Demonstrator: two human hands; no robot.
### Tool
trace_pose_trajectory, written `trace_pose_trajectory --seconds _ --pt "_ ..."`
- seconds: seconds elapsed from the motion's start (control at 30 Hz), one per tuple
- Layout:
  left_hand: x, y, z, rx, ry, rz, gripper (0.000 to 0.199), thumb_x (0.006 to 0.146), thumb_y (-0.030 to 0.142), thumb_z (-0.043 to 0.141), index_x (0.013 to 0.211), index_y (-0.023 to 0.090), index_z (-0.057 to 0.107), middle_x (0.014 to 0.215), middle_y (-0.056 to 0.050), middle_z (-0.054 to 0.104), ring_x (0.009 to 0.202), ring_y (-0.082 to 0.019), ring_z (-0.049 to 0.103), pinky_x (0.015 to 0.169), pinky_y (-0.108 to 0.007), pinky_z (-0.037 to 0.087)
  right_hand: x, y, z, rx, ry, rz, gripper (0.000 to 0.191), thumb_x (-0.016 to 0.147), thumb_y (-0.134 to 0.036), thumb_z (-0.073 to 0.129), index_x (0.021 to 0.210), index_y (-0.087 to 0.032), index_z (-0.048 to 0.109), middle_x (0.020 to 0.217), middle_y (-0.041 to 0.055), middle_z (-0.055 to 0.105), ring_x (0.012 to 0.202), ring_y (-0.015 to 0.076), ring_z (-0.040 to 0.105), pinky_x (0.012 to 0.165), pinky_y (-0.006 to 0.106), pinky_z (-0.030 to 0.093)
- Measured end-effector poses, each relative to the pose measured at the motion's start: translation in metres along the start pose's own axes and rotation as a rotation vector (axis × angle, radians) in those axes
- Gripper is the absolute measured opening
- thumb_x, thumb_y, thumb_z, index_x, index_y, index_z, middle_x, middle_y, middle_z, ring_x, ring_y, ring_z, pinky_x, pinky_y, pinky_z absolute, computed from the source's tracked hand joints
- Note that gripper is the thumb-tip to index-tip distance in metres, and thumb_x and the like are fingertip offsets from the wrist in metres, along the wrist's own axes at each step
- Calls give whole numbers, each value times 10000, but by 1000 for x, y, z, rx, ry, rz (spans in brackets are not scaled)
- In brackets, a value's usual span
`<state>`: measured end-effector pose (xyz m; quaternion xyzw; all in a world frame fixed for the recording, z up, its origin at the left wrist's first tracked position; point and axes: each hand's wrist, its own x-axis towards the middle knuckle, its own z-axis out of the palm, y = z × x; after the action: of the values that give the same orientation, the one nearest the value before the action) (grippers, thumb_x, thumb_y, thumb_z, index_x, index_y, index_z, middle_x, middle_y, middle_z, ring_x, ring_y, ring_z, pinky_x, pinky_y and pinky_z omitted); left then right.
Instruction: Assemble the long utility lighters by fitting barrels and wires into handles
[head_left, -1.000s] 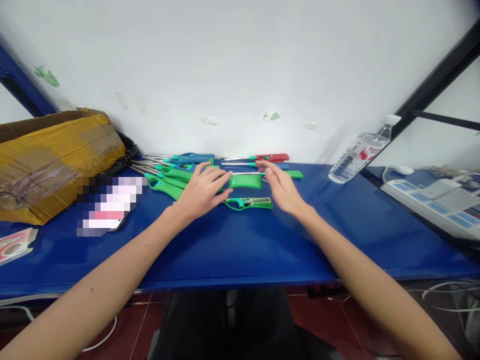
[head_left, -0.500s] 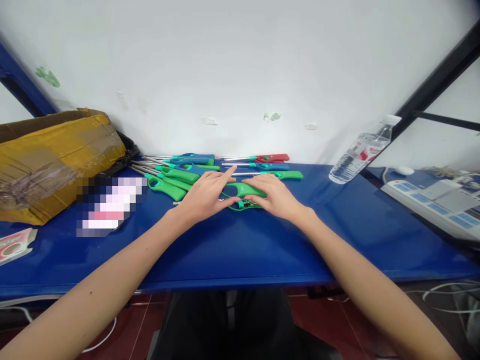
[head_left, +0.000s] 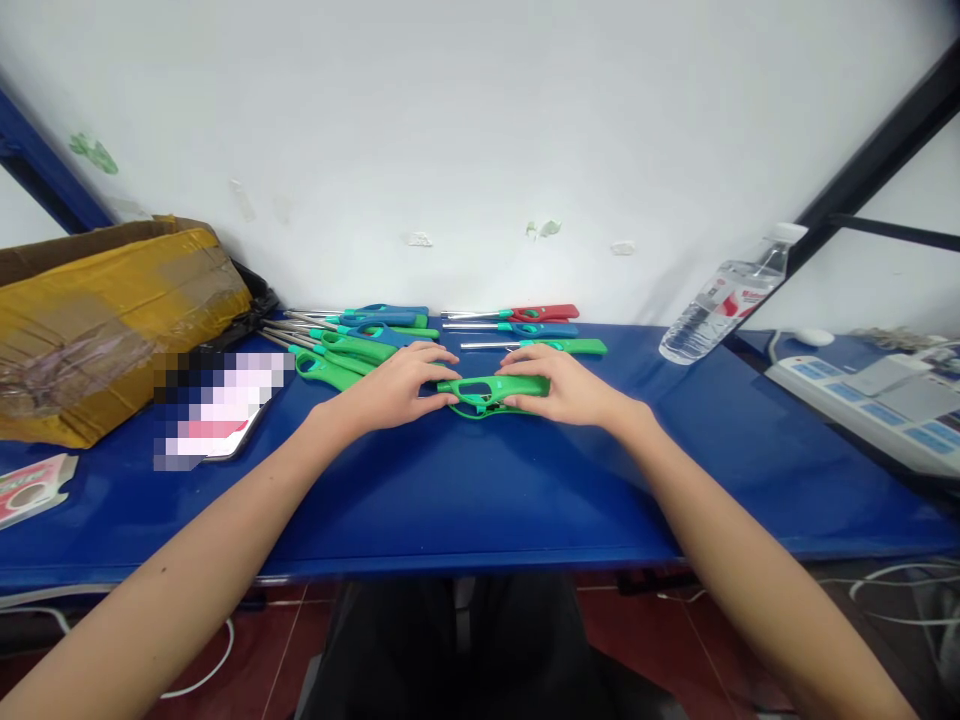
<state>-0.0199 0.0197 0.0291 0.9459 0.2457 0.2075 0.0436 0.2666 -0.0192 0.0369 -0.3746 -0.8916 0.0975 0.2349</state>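
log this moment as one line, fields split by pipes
right hand: holds green lighter by handle | left hand: around its front end | blue table also bears: lighter pile, water bottle

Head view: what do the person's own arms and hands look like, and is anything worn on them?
The left forearm and right forearm are bare along the visible length, with no sleeves in view; the left one has a small dark spot. The left hand and right hand are gloveless. I see no watch, bracelet or ring.
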Motion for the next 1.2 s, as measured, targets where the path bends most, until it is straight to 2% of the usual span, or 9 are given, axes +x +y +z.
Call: trace_pose_trajectory --seconds 0.1,0.23,0.4,0.57,0.67,0.87,1.2 --pt "-1 -2 1 -56 -64 9 261 965 317 556 1137 209 720 1287 -94 659 1264 -266 555 1103 -470 425 -1 1 -1 -18 -37 19 350 844 -411 704 1156 -258 745 1252 86 668 1162 298 607 1035 487 464" --pt "-2 -3 -1 -56 -132 -20 250 926 294 606 1128 203 721 1299 -89 656 1292 -269 537 1103 -445 426 0 2 0 -34 -106 32 376 846 -438 707 1158 -233 750 1277 95 661 1183 296 597 1055 479 448" --pt "-1 -2 -8 30 -187 -33 240 876 261 669 1084 161 732 1277 -110 662 1281 -287 544 1106 -439 421 0 4 3 -31 -114 28 383 854 -439 704 1171 -228 747 1257 97 674 1163 290 603 1041 470 459" --pt "-2 1 -11 54 -222 -57 240 852 231 668 1077 176 732 1271 -97 664 1276 -280 548 1100 -426 429 1 4 8 -39 -130 42 396 857 -432 701 1188 -219 738 1262 112 671 1172 302 603 1035 476 462" --pt "-3 1 -8 49 -223 -49 241 846 196 642 1068 174 733 1262 -94 667 1276 -269 546 1103 -408 427 1 2 11 -39 -142 48 389 866 -430 691 1187 -214 735 1260 116 671 1171 303 607 1032 473 465" --pt "-5 -4 1 -6 -171 -43 234 908 281 586 1060 183 735 1222 -94 685 1231 -258 575 1070 -394 453 2 1 12 -52 -157 35 378 877 -417 681 1172 -188 735 1262 128 667 1175 300 609 1030 451 467" --pt "-4 -3 3 9 -142 -46 215 915 252 570 1012 178 748 1207 -108 683 1214 -273 575 1063 -429 458 2 0 14 -37 -137 45 352 876 -394 678 1164 -199 730 1240 119 677 1153 295 618 1016 457 475"
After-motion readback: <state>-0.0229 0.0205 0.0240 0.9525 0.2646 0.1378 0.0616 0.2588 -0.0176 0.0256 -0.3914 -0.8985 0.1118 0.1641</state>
